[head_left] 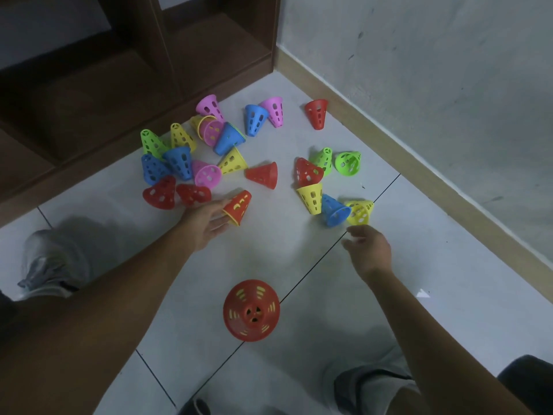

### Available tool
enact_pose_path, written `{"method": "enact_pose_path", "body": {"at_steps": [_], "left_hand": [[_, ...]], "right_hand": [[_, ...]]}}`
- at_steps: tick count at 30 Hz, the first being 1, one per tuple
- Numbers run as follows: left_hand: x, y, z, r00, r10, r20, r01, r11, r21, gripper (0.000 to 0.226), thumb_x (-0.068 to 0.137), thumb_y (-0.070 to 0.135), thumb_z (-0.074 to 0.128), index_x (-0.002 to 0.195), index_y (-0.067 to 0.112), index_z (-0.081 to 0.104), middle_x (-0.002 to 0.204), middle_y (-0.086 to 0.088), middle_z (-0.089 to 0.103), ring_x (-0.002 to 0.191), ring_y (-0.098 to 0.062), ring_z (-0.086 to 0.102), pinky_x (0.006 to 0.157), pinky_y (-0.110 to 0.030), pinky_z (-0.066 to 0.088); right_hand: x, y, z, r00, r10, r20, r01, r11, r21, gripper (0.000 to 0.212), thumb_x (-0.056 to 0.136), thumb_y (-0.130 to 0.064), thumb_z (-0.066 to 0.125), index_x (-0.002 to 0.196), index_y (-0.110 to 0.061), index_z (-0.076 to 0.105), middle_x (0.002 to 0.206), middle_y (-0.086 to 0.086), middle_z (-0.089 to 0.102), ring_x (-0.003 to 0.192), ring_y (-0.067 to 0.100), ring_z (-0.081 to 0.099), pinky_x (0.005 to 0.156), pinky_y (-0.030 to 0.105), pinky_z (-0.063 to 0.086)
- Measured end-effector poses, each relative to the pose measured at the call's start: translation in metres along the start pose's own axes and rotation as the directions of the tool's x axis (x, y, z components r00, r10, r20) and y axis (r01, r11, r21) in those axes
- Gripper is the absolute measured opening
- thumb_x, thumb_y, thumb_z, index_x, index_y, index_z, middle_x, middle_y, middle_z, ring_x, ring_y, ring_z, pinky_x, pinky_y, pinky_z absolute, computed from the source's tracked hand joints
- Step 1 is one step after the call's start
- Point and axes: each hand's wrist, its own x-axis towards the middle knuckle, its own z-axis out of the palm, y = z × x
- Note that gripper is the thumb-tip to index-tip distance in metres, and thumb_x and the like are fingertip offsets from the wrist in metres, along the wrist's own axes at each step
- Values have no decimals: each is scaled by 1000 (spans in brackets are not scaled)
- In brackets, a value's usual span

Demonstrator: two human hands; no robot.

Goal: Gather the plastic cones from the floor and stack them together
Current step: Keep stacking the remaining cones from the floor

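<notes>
Several perforated plastic cones in red, yellow, blue, green and pink lie scattered on the white tiled floor. A red cone with yellow showing through its holes (pixel 251 310) stands upright near me. My left hand (pixel 206 224) reaches out with straight fingers and touches the rim of a lying red cone that has a yellow one inside (pixel 238 206). My right hand (pixel 368 250) hovers with loosely curled fingers, holding nothing, just short of a yellow cone (pixel 360 212) and a blue cone (pixel 334 210).
A dark wooden shelf unit (pixel 98 94) stands along the far left. A grey wall with a beige skirting board (pixel 419 163) runs along the right. My knee (pixel 51 262) is at the left, my other leg (pixel 374 387) at the bottom.
</notes>
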Motion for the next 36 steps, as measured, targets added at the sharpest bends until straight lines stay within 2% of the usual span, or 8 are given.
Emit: {"method": "enact_pose_path", "body": {"at_steps": [4, 7, 11, 15, 17, 28, 32, 36], "left_hand": [[-6, 0, -4, 1000, 7, 22, -7, 1000, 20, 6, 98, 13, 63, 103, 17, 64, 110, -7, 68, 95, -20, 66, 85, -33, 54], [-15, 2, -2, 995, 13, 97, -17, 999, 48, 10, 97, 8, 63, 95, 18, 62, 99, -5, 69, 87, -19, 68, 78, -30, 55], [-29, 12, -1, 964, -13, 265, -33, 986, 166, 11, 89, 13, 70, 96, 17, 61, 97, -5, 72, 81, -16, 73, 69, -25, 60], [-39, 23, 0, 891, -70, 450, -52, 966, 253, 69, 47, 37, 101, 100, 18, 62, 98, -5, 73, 89, -19, 72, 76, -28, 60], [-44, 26, 2, 862, -67, 502, -73, 965, 253, 79, 37, 40, 103, 100, 18, 61, 97, -4, 73, 88, -19, 73, 73, -28, 61], [-85, 57, 20, 753, -97, 651, -133, 946, 295, 88, 41, 39, 102, 115, 20, 59, 101, -4, 72, 88, -17, 71, 68, -26, 60], [-95, 67, 22, 695, -153, 703, -147, 926, 347, 76, 59, 36, 97, 123, 20, 58, 111, -9, 69, 97, -20, 70, 73, -27, 60], [-110, 75, 25, 648, -177, 741, -161, 919, 360, 65, 71, 24, 90, 125, 14, 54, 107, 1, 69, 94, -17, 70, 71, -26, 59]], "right_hand": [[7, 30, -8, 983, 3, -182, -13, 998, -56, 46, 84, -9, 64, 129, -16, 61, 127, 13, 54, 122, 33, 41, 98, 40, 44], [8, 45, -13, 988, 80, -135, -94, 990, -102, 63, 83, -11, 70, 141, -15, 47, 138, 14, 46, 128, 36, 36, 100, 43, 39], [16, 60, -9, 990, 143, -3, -143, 987, -71, 80, 73, -27, 79, 143, -17, 41, 130, 11, 56, 120, 35, 51, 97, 40, 40], [19, 63, -6, 987, 158, 29, -158, 987, 8, 62, 76, -22, 81, 129, -17, 49, 116, 8, 62, 99, 28, 59, 79, 31, 40], [20, 65, -6, 988, 148, 37, -149, 989, 25, 55, 79, -20, 79, 126, -17, 50, 112, 8, 63, 94, 26, 57, 75, 30, 39], [16, 75, -3, 994, 104, -31, -103, 994, 26, 36, 83, -20, 70, 117, -25, 60, 97, 4, 65, 89, 28, 59, 74, 32, 43], [17, 72, -10, 990, 134, -51, -129, 987, 92, 29, 82, -13, 69, 107, -25, 62, 95, 2, 64, 89, 26, 59, 71, 30, 40], [18, 70, -17, 988, 143, -59, -138, 987, 84, 25, 81, -13, 72, 104, -18, 64, 94, 5, 65, 89, 27, 60, 68, 29, 39]]}}
